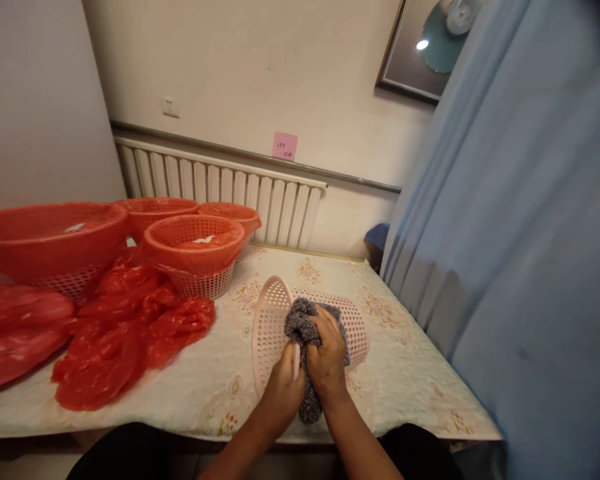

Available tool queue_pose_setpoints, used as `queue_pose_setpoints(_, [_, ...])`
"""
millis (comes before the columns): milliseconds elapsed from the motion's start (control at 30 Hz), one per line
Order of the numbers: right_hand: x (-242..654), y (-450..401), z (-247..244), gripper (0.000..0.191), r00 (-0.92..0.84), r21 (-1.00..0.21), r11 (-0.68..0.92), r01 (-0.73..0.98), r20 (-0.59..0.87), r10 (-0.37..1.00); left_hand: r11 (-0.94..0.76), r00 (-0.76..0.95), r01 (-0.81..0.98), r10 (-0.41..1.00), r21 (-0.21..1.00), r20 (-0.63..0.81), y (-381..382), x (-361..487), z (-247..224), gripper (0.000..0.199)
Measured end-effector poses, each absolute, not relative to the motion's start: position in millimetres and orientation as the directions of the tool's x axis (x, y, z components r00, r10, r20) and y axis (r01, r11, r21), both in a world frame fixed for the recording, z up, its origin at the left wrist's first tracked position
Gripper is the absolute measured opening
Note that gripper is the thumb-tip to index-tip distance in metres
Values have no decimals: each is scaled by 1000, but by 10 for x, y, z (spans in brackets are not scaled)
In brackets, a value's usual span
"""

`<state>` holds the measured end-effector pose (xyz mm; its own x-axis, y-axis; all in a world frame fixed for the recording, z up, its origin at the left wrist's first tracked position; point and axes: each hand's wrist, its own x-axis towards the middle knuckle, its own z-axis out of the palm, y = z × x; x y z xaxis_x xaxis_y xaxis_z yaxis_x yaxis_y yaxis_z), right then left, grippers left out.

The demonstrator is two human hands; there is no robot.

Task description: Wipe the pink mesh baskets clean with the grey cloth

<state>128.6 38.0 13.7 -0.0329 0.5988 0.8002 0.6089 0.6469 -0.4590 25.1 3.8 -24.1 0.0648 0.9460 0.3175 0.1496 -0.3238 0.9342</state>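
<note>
A pale pink perforated basket (273,327) lies on its side on the floral tablecloth (195,380), its round mouth toward the left. My left hand (284,390) is closed around the basket's rim at the near side. A dark grey fuzzy cloth (303,320) is bunched in my right hand (327,357), which presses it against the outside of the basket. Part of the cloth hangs down between my two hands, touching the left one. The cloth hides the middle of the basket.
Several baskets lined with red plastic (195,247) stand at the left. Crumpled red bags (125,333) lie in front of them. A white radiator (220,183) runs along the wall behind the table. A blue curtain (505,233) hangs along the right side.
</note>
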Motion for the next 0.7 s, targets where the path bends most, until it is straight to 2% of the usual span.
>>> queue_pose_setpoints(100, [1360,442,132,54,-79,-442,653,616,789,609,-353,32,129,935,927,352,93,281,-69,42])
queue_pose_setpoints(200, [1556,616,108,55,-88,-436,603,668,759,645,-315,33,135,949,939,314,97,276,-51,46])
queue_pose_setpoints(300, [1901,834,21,51,16,-467,459,756,714,700,-271,45,153,963,950,267,65,255,-101,52])
queue_pose_setpoints(400, [2269,972,-107,45,121,-504,364,783,697,707,-297,61,175,955,939,290,45,249,-146,53])
queue_pose_setpoints(533, [2502,958,-303,45,228,-537,297,789,706,671,-318,70,182,948,930,311,51,251,-189,51])
queue_pose_setpoints(700, [2333,766,-509,45,330,-574,274,771,729,599,-307,86,174,951,936,296,30,216,-231,49])
